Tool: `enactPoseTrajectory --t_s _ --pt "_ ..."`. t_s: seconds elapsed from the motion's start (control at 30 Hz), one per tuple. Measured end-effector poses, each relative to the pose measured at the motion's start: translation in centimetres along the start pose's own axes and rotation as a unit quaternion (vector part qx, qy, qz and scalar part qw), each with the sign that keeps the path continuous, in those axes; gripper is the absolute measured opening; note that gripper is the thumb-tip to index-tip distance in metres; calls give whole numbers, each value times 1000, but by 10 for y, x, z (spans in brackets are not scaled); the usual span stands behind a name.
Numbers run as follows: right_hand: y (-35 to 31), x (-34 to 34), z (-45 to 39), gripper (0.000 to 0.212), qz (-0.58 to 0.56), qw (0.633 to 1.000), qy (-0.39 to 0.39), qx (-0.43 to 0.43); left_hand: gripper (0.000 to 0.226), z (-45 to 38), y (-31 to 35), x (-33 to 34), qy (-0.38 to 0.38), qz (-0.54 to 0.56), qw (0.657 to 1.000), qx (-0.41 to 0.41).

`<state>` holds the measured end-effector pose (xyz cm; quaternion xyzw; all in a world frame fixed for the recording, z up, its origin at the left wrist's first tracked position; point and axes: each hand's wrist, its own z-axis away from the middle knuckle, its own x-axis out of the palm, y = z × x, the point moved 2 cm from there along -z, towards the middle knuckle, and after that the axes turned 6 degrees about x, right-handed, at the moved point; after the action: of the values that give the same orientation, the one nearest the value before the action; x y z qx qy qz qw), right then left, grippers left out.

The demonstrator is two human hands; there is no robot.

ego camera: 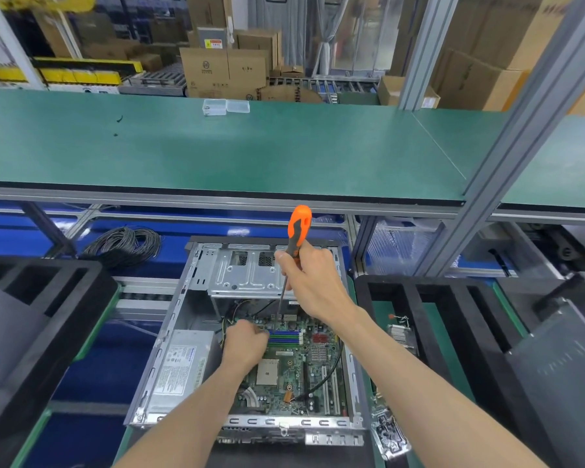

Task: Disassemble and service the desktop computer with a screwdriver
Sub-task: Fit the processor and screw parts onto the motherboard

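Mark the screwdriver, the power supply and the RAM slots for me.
screwdriver (299, 225): head view, on its orange handle.
power supply (178, 369): head view, on its labelled top face.
RAM slots (285, 336): head view, on the blue and green slots.

the drive cage (247, 271) and power supply (179, 369) crowd the open case (350, 366), leaving the motherboard (294, 366) reachable from above.

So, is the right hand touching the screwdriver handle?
Touching. In the head view the right hand has its fingers curled round the lower part of the orange screwdriver handle, no gap visible.
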<state>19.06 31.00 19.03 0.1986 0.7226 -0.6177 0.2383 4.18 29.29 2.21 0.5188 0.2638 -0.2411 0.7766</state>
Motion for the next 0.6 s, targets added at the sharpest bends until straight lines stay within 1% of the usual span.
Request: enactPoseTrajectory --t_s 0.03,0.07,0.1,0.13,0.2,0.23,0.27,0.3,0.37,0.4,0.43,0.47,0.6 --pt "1 1 -1 31 5 1000 1 0 34 2 3 -3 7 98 995 -21" --pt "2 2 -1 31 9 1000 1 0 32 4 7 -5 12 219 975 -36" --pt "3 4 -1 32 11 1000 1 1 31 8 12 -9 13 329 943 -39" --pt "4 7 -1 33 11 1000 -1 1 30 12 17 -15 12 412 910 -30" --pt "5 15 -1 36 14 1000 -6 0 29 18 24 -31 7 502 865 6" --pt "6 19 -1 38 17 1000 -9 -1 30 18 27 -40 8 514 858 24" --pt "5 23 -2 39 19 1000 -14 -1 32 17 29 -49 15 499 865 42" --pt "5 28 -2 38 20 1000 -21 -2 35 13 30 -58 26 456 887 62" --pt "3 37 -1 34 20 999 -37 -5 43 5 26 -74 62 293 948 104" --pt "2 41 0 34 18 999 -43 -6 49 2 22 -80 81 199 969 125" --pt "1 45 1 35 16 999 -49 -4 54 0 18 -83 96 127 977 143" --pt "0 49 1 36 15 998 -54 -1 58 -2 14 -85 106 93 977 158" --pt "-1 59 2 36 22 998 -62 2 58 -5 8 -88 125 125 968 180"
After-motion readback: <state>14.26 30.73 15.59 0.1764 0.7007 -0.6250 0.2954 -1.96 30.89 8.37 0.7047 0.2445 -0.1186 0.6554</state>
